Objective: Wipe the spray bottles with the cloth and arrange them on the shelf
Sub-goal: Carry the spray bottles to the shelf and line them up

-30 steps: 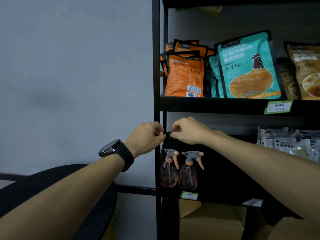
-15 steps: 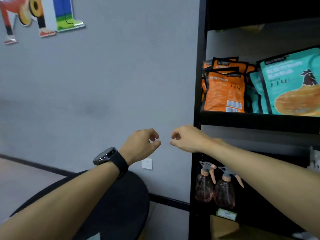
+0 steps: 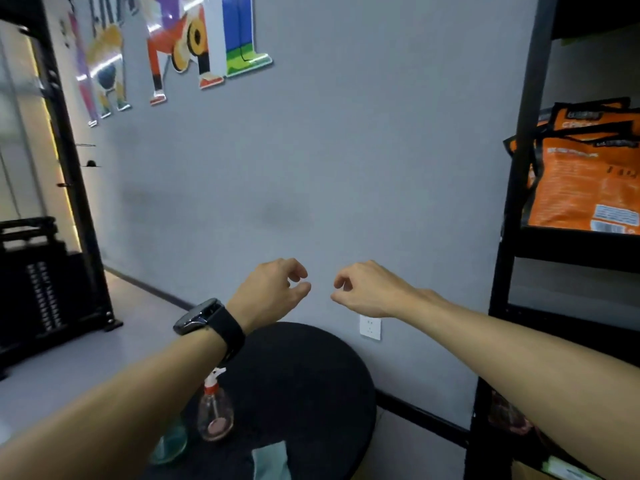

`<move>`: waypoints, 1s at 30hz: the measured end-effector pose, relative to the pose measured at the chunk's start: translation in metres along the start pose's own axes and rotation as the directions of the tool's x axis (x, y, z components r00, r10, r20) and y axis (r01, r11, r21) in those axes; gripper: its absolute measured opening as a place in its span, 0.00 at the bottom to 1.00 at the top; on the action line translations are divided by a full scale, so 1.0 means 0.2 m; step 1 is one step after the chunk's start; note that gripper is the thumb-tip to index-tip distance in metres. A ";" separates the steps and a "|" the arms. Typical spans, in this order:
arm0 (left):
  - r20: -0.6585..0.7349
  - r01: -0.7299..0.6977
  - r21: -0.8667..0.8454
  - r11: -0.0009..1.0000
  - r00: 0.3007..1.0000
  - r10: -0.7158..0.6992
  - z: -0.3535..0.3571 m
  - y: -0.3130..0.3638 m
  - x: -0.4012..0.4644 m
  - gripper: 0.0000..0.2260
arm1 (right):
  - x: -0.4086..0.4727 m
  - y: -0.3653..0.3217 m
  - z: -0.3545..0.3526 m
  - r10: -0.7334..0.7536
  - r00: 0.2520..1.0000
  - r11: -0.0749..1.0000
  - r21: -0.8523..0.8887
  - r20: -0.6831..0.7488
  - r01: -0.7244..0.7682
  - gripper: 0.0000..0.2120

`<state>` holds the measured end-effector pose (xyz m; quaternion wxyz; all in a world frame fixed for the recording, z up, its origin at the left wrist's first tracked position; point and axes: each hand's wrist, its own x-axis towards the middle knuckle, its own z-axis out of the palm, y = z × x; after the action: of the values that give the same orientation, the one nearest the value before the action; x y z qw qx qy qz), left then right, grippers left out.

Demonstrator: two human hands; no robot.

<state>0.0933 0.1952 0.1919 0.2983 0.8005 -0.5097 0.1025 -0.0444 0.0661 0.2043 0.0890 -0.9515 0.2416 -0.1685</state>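
A clear pink spray bottle (image 3: 214,414) with a red collar and white trigger stands on the round black table (image 3: 311,386). A greenish bottle (image 3: 170,445) stands beside it, mostly hidden under my left forearm. A pale green cloth (image 3: 272,462) lies near the table's front edge. My left hand (image 3: 273,292) and my right hand (image 3: 367,289) hover in mid-air in front of the grey wall, well above the table, fingers loosely curled and holding nothing. A pink bottle (image 3: 505,415) on the black shelf (image 3: 519,168) peeks out behind my right forearm.
Orange snack bags (image 3: 585,188) sit on the shelf's upper level at the right. A white wall socket (image 3: 370,327) is below my right hand. A black rack (image 3: 38,289) stands at the far left on the grey floor. Colourful stickers decorate the wall above.
My view has swung left from the shelf to the wall and the table. Both hands have come away from the shelf post and stay close together, empty.
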 end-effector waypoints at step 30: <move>-0.014 0.341 0.064 0.938 0.940 -0.341 -0.05 -0.93 -0.38 0.11 | 0.38 -0.61 0.81 -0.236 0.939 0.970 0.113 0.249 0.214 0.13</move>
<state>0.2221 0.3149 0.0941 0.2858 0.8859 -0.3591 0.0671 0.1306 0.1490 0.1066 0.1400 -0.9821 0.1101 -0.0608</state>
